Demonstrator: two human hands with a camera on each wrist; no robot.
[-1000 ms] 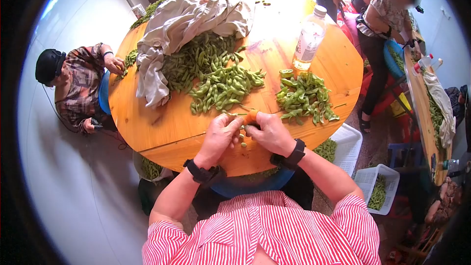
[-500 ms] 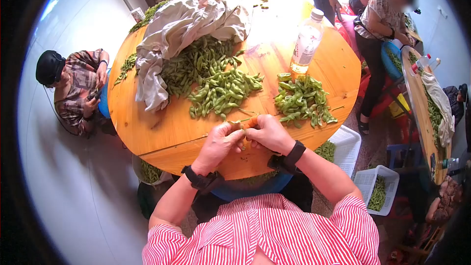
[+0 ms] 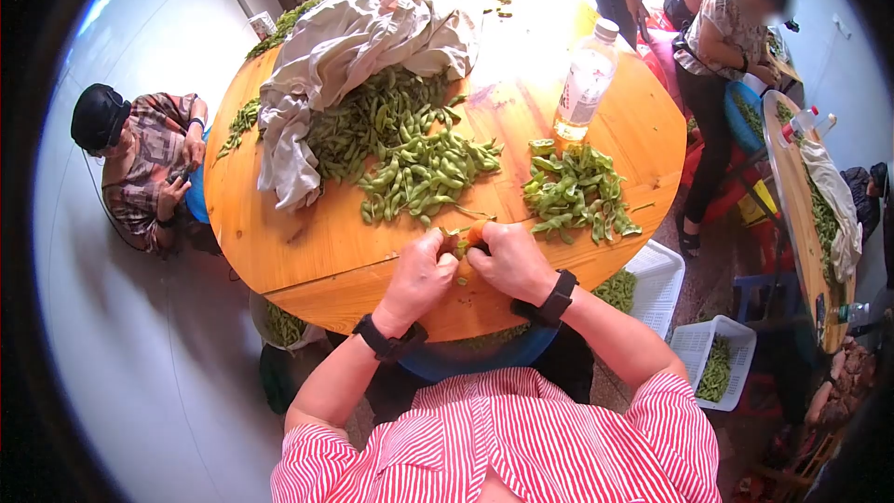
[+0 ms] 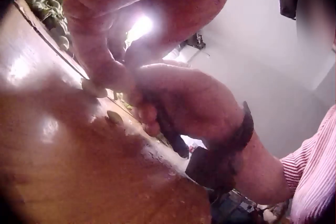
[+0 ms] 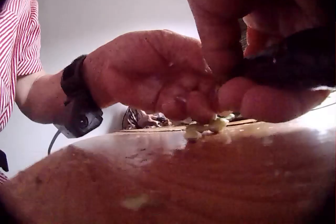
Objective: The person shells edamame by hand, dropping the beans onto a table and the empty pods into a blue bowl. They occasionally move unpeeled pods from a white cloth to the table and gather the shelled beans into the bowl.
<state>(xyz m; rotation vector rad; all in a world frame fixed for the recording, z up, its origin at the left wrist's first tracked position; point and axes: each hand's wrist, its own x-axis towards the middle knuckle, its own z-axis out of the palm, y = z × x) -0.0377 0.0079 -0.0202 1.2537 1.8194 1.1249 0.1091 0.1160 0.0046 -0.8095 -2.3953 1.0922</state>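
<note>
In the head view, the left hand [image 3: 419, 279] and right hand [image 3: 512, 263] meet over the near part of the round wooden table [image 3: 345, 291]. Their curled fingers pinch a small green pod [image 3: 458, 240] between them, largely covered by the fingers. Something orange [image 3: 478, 231] shows at the right fingertips, and a dark item [image 5: 289, 61] lies against the right fingers in the right wrist view. A loose bean [image 4: 114, 117] lies on the wood below the hands. Beyond them are a large heap of green pods [image 3: 424, 172] and, to the right, a smaller pile [image 3: 575, 191].
A pale cloth [image 3: 372, 33] partly covers the large heap. A bottle [image 3: 585, 88] stands behind the smaller pile. White baskets [image 3: 656, 284] sit below the table's right side. Other people are around, one seated at left [image 3: 154, 168].
Both hands remain close together at the near part of the table, with the fingers drawn in more tightly. The person at left has moved a hand from the table edge toward the body.
</note>
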